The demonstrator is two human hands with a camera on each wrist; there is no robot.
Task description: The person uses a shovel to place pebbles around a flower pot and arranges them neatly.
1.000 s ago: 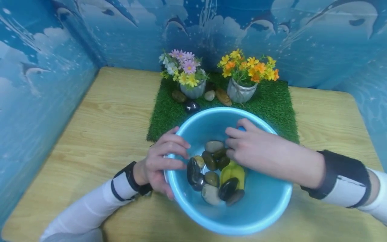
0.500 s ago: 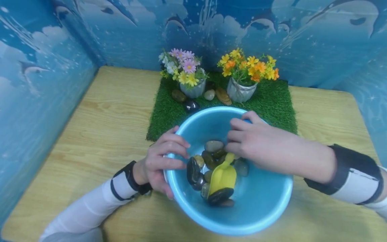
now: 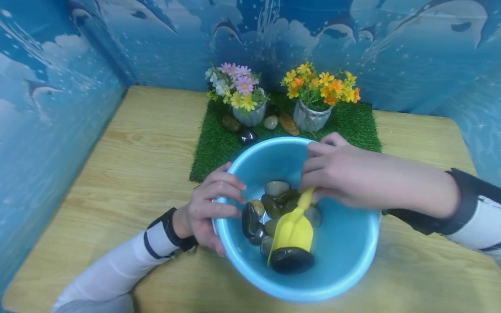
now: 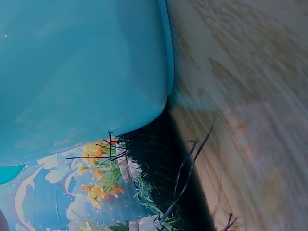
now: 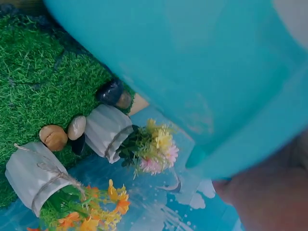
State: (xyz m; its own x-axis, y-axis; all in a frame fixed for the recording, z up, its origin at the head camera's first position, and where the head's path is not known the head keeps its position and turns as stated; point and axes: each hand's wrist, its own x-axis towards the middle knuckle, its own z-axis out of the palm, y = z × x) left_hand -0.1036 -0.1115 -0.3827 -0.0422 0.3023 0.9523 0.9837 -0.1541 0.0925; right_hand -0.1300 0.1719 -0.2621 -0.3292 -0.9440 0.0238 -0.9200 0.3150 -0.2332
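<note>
Closest in is the near rim of a light blue basin [image 3: 299,294] on a wood-look table [image 3: 156,121], taking up most of the middle. Just inside it a big black stone [image 3: 292,260] covers the lower edge of a yellow scoop [image 3: 293,232], so I can't tell how far the scoop goes under it. The scoop is down in the basin, and the right hand [image 3: 344,171] has its handle gripped, hiding the handle's top end plus a chunk of the far-right rim. Over on the other side the left hand [image 3: 213,206] is hooked onto the rim, fingers inside. More loose stones [image 3: 271,206] crowd the scoop's left and far sides, partly blocked by it. Behind the basin there's a fake grass mat [image 3: 356,126], with a shiny black stone [image 3: 248,136], a brown one, a pale one and a tan one around two grey pots [image 3: 250,115] of flowers, pink/yellow left, orange/yellow right. Dolphin-print curtain [image 3: 176,48] at the back. Basin wall fills much of both wrist cams.
</note>
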